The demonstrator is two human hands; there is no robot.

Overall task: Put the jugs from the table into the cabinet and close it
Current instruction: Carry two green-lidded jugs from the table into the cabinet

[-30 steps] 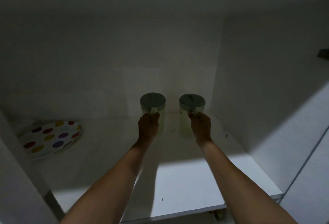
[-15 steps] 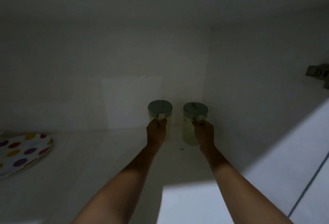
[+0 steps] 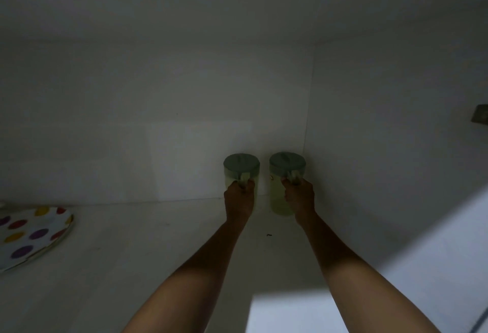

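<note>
1. View: head camera looks into a dim white cabinet (image 3: 369, 121); back wall, right side wall and shelf floor all visible.
2. Left jug (image 3: 241, 174): pale translucent body, grey-green lid, upright on the shelf floor at the back wall. Handle faces the camera.
3. Right jug (image 3: 287, 171): same make, upright, deep in the rear right corner, close to the right side wall. Handle faces the camera.
4. The two jugs stand side by side with a narrow gap between them; not touching.
5. Left hand (image 3: 239, 200): fingers curled round the left jug's handle, thumb and fingertips showing at the handle's top just under the lid. Grip closed on the handle.
6. Right hand (image 3: 299, 198): fingers wrapped round the right jug's handle in the same manner, knuckles toward the camera. Grip closed on the handle.
7. Both forearms are bare and reach in from the lower edge, roughly parallel.
8. Whether each jug base rests fully on the shelf cannot be told; the hands hide the lower front of both.
9. Plate (image 3: 31, 235): white with coloured dots (red, yellow, purple), flat on the shelf at far left, well apart from the jugs.
10. Small dark speck (image 3: 269, 234) on the shelf floor between the forearms.
11. Metal hinge part (image 3: 480, 113) at the right edge.
</note>
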